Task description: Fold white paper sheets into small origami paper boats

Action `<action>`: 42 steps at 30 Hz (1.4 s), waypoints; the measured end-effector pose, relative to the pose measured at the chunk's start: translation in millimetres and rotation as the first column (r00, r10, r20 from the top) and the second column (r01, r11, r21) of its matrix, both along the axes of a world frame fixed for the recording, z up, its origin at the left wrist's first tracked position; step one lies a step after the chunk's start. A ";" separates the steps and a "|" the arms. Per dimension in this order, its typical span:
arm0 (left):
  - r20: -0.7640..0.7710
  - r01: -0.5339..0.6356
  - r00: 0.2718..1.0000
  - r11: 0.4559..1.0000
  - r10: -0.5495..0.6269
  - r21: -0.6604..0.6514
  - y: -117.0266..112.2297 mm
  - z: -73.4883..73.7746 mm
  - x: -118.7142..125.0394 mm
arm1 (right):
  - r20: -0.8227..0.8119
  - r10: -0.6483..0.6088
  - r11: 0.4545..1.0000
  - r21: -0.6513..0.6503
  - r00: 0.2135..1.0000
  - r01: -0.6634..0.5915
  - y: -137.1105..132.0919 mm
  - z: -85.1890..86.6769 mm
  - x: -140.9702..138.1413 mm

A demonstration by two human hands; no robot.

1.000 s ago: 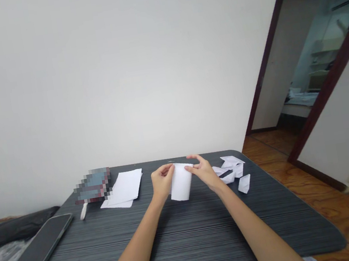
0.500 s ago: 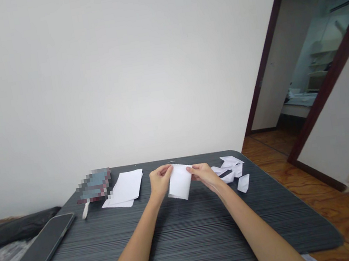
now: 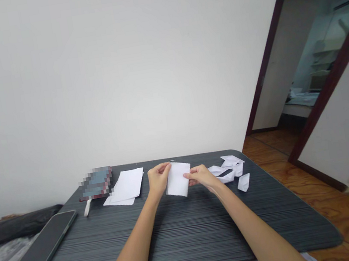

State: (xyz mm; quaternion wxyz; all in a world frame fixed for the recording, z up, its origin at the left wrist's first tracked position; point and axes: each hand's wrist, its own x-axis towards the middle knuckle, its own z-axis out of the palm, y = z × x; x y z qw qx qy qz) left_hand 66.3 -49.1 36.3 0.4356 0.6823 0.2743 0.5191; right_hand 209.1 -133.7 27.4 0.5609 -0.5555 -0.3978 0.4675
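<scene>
Both of my hands hold a folded white sheet of paper (image 3: 177, 180) just above the far middle of the dark striped table (image 3: 184, 234). My left hand (image 3: 157, 180) pinches the sheet's upper left edge with closed fingers. My right hand (image 3: 200, 175) grips its right edge, fingers curled round it. The sheet hangs slightly tilted between them.
A stack of white sheets (image 3: 125, 186) lies left of my hands, with a white pen (image 3: 87, 207) and a blurred box (image 3: 96, 183) beyond. Several small folded paper boats (image 3: 232, 170) sit at the right. A phone (image 3: 37, 253) lies at the near left. A doorway (image 3: 309, 60) opens on the right.
My right hand has slid from the sheet's top edge down to its right side and closed on it. The paper has moved slightly down and left.
</scene>
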 end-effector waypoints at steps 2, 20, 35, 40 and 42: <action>0.006 0.001 1.000 1.000 -0.001 -0.003 0.6 -0.6 0.1 | 0.000 -0.024 1.000 0.012 1.000 0.024 0.4 -0.6 -0.4; 0.083 -0.096 0.991 0.993 0.102 -0.067 7.4 2.1 -3.5 | 0.079 0.096 0.995 0.028 0.992 -0.099 -2.6 -0.4 -10.8; 0.294 -0.171 0.920 0.939 0.261 -0.299 17.9 -0.5 -3.7 | 0.202 0.211 0.965 0.114 0.956 -0.237 -3.7 -0.8 -15.4; 0.360 -0.194 0.874 0.915 0.325 -0.354 25.7 -3.9 -6.6 | 0.314 0.277 0.948 0.067 0.908 -0.312 -8.4 4.8 -2.9; 0.369 -0.198 0.867 0.910 0.336 -0.364 25.7 -4.3 -6.6 | 0.284 0.196 0.958 0.149 0.939 -0.245 -8.9 7.0 1.7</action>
